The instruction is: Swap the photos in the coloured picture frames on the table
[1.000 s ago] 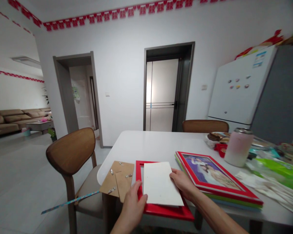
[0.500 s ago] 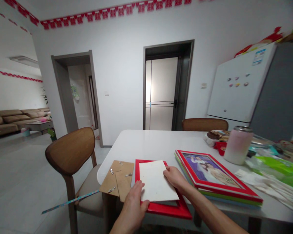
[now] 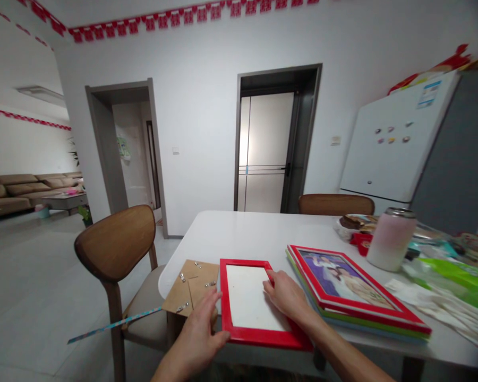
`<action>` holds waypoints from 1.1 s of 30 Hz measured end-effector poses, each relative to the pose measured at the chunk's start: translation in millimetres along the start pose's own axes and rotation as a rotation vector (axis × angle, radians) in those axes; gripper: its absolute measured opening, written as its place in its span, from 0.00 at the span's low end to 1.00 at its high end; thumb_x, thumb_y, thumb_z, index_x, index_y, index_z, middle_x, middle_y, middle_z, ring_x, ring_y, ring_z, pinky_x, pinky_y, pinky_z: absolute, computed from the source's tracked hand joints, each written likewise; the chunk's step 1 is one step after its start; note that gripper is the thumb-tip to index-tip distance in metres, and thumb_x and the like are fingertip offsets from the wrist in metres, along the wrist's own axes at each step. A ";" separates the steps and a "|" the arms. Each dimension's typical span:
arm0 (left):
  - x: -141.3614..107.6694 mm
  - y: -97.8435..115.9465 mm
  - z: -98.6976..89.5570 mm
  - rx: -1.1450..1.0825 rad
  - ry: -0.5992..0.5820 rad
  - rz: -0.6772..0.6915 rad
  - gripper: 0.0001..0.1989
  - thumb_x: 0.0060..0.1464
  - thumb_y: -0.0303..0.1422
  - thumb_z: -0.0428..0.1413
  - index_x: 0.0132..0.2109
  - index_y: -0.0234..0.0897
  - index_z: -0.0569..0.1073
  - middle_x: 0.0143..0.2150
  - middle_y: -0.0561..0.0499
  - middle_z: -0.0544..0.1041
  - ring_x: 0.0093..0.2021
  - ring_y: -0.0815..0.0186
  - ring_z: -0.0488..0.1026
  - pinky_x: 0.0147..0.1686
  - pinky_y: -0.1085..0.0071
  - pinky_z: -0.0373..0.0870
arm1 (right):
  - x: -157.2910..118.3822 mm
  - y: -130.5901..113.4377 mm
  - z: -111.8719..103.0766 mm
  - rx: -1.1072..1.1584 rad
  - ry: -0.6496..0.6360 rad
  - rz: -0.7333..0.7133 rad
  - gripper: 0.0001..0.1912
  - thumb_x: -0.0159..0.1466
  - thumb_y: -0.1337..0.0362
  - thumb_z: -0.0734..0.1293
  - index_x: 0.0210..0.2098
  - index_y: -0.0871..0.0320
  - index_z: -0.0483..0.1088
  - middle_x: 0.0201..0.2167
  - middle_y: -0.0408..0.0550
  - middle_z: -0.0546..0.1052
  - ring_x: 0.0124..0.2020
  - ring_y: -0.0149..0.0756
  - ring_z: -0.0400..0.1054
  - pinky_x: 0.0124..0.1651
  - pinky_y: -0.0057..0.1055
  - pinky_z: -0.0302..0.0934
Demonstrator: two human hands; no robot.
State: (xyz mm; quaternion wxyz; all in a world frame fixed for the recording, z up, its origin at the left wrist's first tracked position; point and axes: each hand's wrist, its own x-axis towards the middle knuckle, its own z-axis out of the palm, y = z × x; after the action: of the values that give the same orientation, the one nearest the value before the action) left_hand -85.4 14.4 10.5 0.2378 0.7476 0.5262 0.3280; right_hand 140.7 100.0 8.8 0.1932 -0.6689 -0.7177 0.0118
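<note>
The frame [image 3: 258, 336], red, lies at the near edge of the table [image 3: 239, 233], and the white sheet [image 3: 249, 297] sits within its opening. The left hand [image 3: 201, 331] has thumb and fingers wide apart, the thumb tip at the frame's near left corner, the fingertips by its left side; whether they touch it I cannot tell. The right hand [image 3: 284, 294] has its fingers bent and close together over the sheet's right edge; I cannot tell whether they grip anything.

Brown boards [image 3: 177, 289] with metal clips [image 3: 182, 277] overlap at the table's near left corner, just beside the frame. Toward the near right corner is a stack [image 3: 382, 318] of frames, a photo [image 3: 342, 281] in the top one. Beyond it, along the right edge, stand a pink-and-white bottle [image 3: 390, 241] and a green bag [image 3: 458, 276]. A chair [image 3: 117, 244] stands beside the left edge.
</note>
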 end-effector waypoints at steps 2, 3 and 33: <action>-1.4 -15.4 -15.1 0.108 -0.010 -0.032 0.35 0.35 0.27 0.52 0.56 0.36 0.56 0.60 0.46 0.51 0.59 0.61 0.46 0.56 0.64 0.44 | -2.9 0.9 0.5 0.023 -0.002 -0.027 0.16 0.56 0.63 0.55 0.37 0.63 0.68 0.36 0.58 0.71 0.37 0.41 0.64 0.36 0.31 0.54; -0.9 -23.8 -21.0 0.189 0.000 -0.071 0.35 0.35 0.26 0.52 0.55 0.35 0.56 0.60 0.45 0.50 0.60 0.60 0.44 0.56 0.63 0.43 | -4.5 1.1 1.2 0.043 0.001 -0.048 0.16 0.56 0.63 0.55 0.37 0.63 0.69 0.36 0.58 0.71 0.38 0.41 0.64 0.38 0.32 0.54; 15.8 20.6 33.6 0.218 0.088 0.106 0.21 0.42 0.25 0.47 0.48 0.32 0.67 0.53 0.41 0.63 0.54 0.58 0.57 0.54 0.61 0.54 | -56.8 -14.8 -25.3 0.494 -0.001 -0.308 0.18 0.48 0.65 0.62 0.39 0.57 0.69 0.41 0.50 0.68 0.44 0.39 0.60 0.49 0.35 0.53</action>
State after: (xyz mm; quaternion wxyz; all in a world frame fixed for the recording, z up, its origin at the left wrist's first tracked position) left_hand -43.9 22.1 6.1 0.1139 0.7806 0.5286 0.3135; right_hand 135.7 37.6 21.4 0.3495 -0.4845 -0.7864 0.1570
